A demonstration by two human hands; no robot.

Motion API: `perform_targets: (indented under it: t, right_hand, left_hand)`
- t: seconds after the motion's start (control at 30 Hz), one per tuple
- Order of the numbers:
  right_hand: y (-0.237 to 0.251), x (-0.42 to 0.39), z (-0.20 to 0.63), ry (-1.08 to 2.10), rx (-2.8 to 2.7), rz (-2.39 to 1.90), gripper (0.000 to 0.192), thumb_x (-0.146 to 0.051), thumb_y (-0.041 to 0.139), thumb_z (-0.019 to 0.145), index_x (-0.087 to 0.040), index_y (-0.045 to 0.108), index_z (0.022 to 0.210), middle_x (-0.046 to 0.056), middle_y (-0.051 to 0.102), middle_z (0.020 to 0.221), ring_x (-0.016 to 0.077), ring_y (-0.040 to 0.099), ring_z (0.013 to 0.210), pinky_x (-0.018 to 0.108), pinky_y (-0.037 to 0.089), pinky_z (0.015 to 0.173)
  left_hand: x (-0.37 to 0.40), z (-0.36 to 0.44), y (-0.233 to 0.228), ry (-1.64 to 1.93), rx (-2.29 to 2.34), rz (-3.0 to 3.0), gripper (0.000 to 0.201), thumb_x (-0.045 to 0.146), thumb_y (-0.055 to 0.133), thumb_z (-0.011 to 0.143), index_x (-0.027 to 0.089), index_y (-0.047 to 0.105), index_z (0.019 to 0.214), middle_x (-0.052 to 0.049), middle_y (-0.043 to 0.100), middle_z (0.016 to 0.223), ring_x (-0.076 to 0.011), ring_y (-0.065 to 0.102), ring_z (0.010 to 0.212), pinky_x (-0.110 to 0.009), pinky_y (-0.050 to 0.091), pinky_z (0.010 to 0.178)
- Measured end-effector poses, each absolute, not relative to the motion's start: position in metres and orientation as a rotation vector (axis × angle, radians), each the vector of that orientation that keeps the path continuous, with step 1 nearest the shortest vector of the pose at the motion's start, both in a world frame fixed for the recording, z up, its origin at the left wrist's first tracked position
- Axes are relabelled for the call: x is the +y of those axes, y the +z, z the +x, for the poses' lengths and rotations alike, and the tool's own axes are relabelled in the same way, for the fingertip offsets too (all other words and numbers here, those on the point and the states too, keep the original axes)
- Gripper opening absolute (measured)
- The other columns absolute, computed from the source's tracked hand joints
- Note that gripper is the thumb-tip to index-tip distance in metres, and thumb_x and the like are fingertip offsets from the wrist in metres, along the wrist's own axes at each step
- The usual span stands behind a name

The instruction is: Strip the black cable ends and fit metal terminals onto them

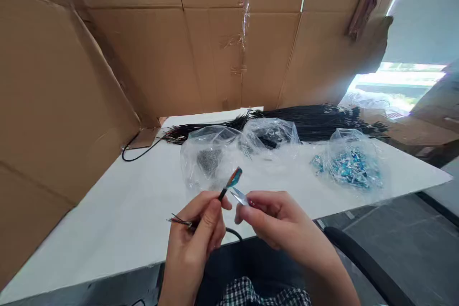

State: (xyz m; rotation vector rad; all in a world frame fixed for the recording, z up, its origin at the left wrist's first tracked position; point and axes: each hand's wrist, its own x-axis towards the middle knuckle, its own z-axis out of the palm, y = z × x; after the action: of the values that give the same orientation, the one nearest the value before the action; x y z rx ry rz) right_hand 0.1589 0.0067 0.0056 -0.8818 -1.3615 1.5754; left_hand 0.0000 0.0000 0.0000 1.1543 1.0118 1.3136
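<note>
Black cable (223,194), pinched in the left hand (201,229) above the counter (143,201), blue-and-orange end (234,178) upward. Right hand (276,215) grips a pointed metal tool (240,197), tips just beside that end. Likely best: firm pinch close below the end, light tool pressure, no nicks. Beyond: clear plastic bag (193,160), bundle of black cables (315,122), cardboard wall (215,57). Nothing between tool and cable.

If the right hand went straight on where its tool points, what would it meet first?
Most likely the black cable in the left hand, near its blue-and-orange end; the pointed metal tool in the right hand looks close, though depth is unclear.
</note>
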Motion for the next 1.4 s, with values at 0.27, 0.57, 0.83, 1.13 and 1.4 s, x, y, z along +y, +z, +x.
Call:
perform_targets:
  t: [0.27,0.57,0.83,1.13,1.4]
  right_hand:
    - [0.008,0.006,0.158,1.615,-1.37,-0.825,0.039,-0.05,0.063,0.086,-0.014,0.058,0.073,-0.01,0.029,0.049,0.0031,0.021,0.041,0.024,0.012,0.039]
    - [0.005,0.006,0.159,1.63,-1.376,-0.789,0.041,-0.052,0.062,0.088,-0.014,0.058,0.072,-0.011,0.026,0.047,0.0027,0.018,0.04,0.023,0.013,0.039]
    - [0.009,0.001,0.157,1.56,-1.328,-0.922,0.045,-0.057,0.064,0.084,-0.014,0.061,0.071,-0.009,0.029,0.049,0.0034,0.021,0.043,0.024,0.011,0.039]
    - [0.01,-0.001,0.16,1.584,-1.358,-0.915,0.044,-0.056,0.062,0.087,-0.013,0.063,0.078,-0.009,0.028,0.052,0.0041,0.021,0.045,0.024,0.013,0.041]
    - [0.013,-0.002,0.162,1.559,-1.434,-0.945,0.046,-0.058,0.06,0.087,-0.013,0.063,0.078,-0.009,0.028,0.052,0.005,0.023,0.047,0.023,0.015,0.042]
  left_hand:
    - [-0.008,0.007,0.012,1.338,1.122,1.204,0.029,0.045,0.058,0.089,0.02,0.065,0.074,0.006,0.027,0.051,-0.0099,0.023,0.05,-0.025,0.021,0.047]
    - [-0.009,0.007,0.011,1.317,1.175,1.222,0.031,0.047,0.058,0.088,0.021,0.065,0.072,0.005,0.028,0.052,-0.0105,0.024,0.051,-0.027,0.02,0.048]
    - [-0.013,0.013,0.015,1.453,1.319,1.287,0.023,0.039,0.059,0.086,0.022,0.064,0.071,0.005,0.034,0.051,-0.011,0.03,0.051,-0.027,0.022,0.049]
    - [-0.012,0.011,0.016,1.378,1.236,1.201,0.027,0.043,0.062,0.084,0.021,0.066,0.069,0.005,0.031,0.052,-0.0103,0.028,0.05,-0.024,0.023,0.046]
    - [-0.011,0.006,0.015,1.314,1.217,1.233,0.034,0.045,0.059,0.086,0.019,0.063,0.064,0.005,0.028,0.048,-0.0097,0.025,0.048,-0.025,0.02,0.046]
